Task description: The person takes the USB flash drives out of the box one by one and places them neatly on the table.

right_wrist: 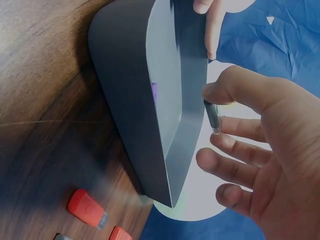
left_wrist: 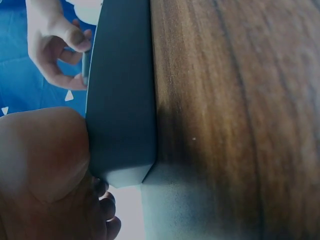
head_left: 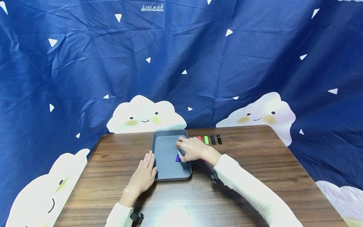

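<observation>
A grey tray [head_left: 167, 171] lies on the wooden table. My left hand [head_left: 143, 175] rests against its left side with straight fingers; the left wrist view shows the palm [left_wrist: 42, 160] beside the tray wall [left_wrist: 122, 90]. Over the tray's right part, my right hand [head_left: 191, 148] pinches a dark grey USB flash drive [right_wrist: 212, 116] between thumb and fingertips, the other fingers loosely bent. Below that hand a purple USB flash drive [head_left: 177, 158] lies in the tray; the wall mostly hides it in the right wrist view. Anything else under the right hand is hidden.
Right of the tray, a row on the table [head_left: 249, 151] holds a red flash drive [head_left: 199, 138], a green one [head_left: 206, 140] and two black ones [head_left: 213, 140]. Nearer, another red flash drive [head_left: 202, 160] is partly covered by the right hand. A blue cloth [head_left: 181, 47] hangs behind.
</observation>
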The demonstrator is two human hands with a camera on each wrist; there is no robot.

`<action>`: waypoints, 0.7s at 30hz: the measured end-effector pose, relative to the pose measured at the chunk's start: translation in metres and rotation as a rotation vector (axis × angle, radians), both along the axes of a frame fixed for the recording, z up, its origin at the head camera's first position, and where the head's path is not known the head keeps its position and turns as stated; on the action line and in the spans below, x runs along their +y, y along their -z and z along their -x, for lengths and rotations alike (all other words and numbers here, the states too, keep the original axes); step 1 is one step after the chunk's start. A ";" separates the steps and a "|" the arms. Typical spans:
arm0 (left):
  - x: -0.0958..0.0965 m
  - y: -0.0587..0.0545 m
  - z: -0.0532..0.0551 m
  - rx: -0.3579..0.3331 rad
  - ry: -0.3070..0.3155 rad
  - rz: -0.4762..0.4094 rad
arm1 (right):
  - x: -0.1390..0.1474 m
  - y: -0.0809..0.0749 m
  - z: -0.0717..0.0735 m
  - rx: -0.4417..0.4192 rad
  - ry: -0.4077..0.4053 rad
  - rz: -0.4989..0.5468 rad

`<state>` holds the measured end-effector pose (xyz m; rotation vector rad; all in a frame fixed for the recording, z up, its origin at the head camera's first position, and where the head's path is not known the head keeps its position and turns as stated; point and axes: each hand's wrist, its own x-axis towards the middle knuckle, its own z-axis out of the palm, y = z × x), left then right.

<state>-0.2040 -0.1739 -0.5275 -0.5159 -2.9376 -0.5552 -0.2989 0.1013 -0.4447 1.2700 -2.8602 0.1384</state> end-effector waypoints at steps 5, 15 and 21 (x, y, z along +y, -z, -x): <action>0.000 0.002 0.000 -0.002 -0.017 0.033 | 0.009 0.002 -0.002 0.002 0.005 0.020; 0.002 -0.005 -0.001 -0.036 -0.028 0.007 | 0.026 0.004 -0.003 -0.004 0.063 0.029; 0.001 -0.003 0.000 -0.005 -0.014 0.007 | 0.038 0.001 -0.004 -0.049 0.105 0.053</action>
